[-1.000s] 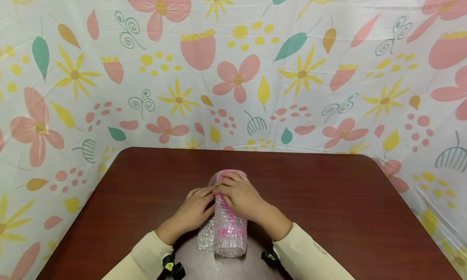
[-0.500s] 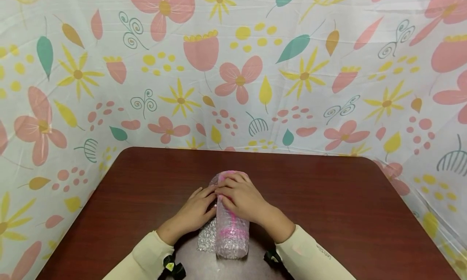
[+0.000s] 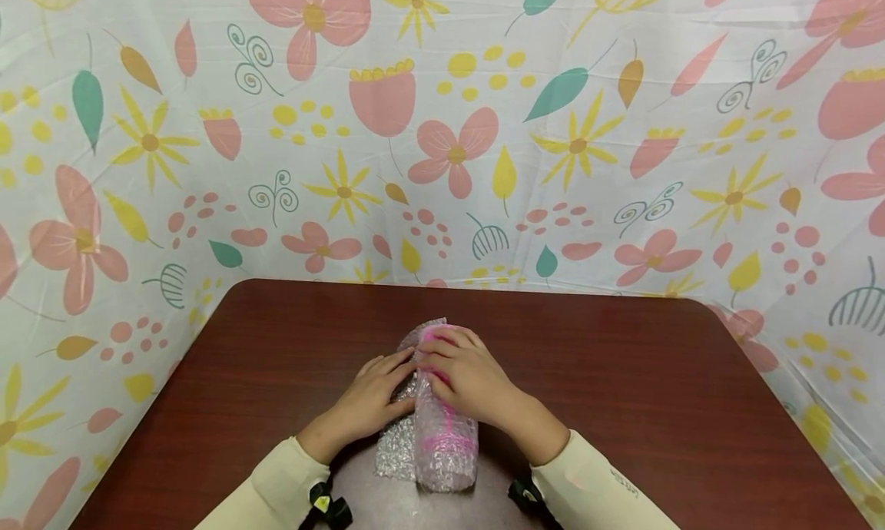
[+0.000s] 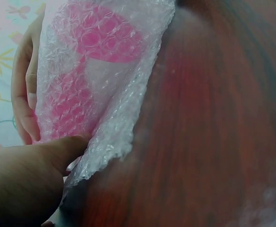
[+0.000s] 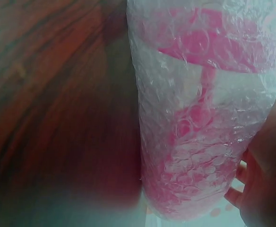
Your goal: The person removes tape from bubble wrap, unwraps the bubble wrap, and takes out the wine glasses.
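A clear cylindrical bundle of bubble wrap [image 3: 445,457] with pink showing through lies lengthwise on the table. In the right wrist view, pink bands and patches of the cylinder [image 5: 194,118] show under the wrap; what is inside is not clear. My right hand [image 3: 470,372] lies over its upper part, fingers curved round it. My left hand [image 3: 366,399] is at its left side, where a loose flap of bubble wrap [image 3: 396,449] spreads out. In the left wrist view, my left thumb [image 4: 72,144] presses on the wrap near its fold, holding it; the left fingertips are partly hidden.
The dark red-brown wooden table [image 3: 622,376] extends around both hands. A floral cloth [image 3: 442,130] hangs behind and beside it. Black straps [image 3: 326,507] are at both wrists, by the cream sleeves [image 3: 270,484].
The wrapped cylinder and my right hand have shifted slightly right. My left hand has stayed nearly in place, and more of the loose flap shows at the top and left.
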Action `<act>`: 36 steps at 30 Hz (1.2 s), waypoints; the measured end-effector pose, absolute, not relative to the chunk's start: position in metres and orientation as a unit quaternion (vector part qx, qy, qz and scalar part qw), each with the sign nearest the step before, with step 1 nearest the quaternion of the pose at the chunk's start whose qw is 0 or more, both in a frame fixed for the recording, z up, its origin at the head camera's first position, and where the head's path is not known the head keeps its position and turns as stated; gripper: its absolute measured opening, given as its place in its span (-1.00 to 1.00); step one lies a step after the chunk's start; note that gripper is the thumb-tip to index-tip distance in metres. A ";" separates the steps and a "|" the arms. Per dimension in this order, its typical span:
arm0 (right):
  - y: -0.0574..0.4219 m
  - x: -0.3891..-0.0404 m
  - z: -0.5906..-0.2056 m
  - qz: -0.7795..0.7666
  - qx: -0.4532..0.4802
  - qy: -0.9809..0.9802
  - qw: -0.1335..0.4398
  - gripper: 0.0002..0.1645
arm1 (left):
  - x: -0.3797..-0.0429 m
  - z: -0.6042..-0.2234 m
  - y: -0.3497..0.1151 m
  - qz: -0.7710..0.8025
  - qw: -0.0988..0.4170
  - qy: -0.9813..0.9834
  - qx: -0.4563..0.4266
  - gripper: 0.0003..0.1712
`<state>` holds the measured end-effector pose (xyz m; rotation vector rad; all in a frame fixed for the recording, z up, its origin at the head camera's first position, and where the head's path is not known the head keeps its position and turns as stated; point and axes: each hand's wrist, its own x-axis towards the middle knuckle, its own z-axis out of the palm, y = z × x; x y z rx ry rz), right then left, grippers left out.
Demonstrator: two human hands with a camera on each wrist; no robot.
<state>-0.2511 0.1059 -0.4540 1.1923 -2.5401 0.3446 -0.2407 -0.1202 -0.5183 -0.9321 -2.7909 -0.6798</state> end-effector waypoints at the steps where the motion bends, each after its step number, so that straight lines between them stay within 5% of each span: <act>1: 0.106 -0.251 -0.454 0.121 0.415 -0.888 0.154 -0.72 | -0.241 -0.518 -0.120 -0.226 0.062 -0.922 -0.309 -0.27; 36: 0.116 -0.247 -0.456 0.103 0.399 -0.897 0.163 -0.74 | -0.240 -0.518 -0.120 -0.237 0.034 -0.925 -0.294 -0.29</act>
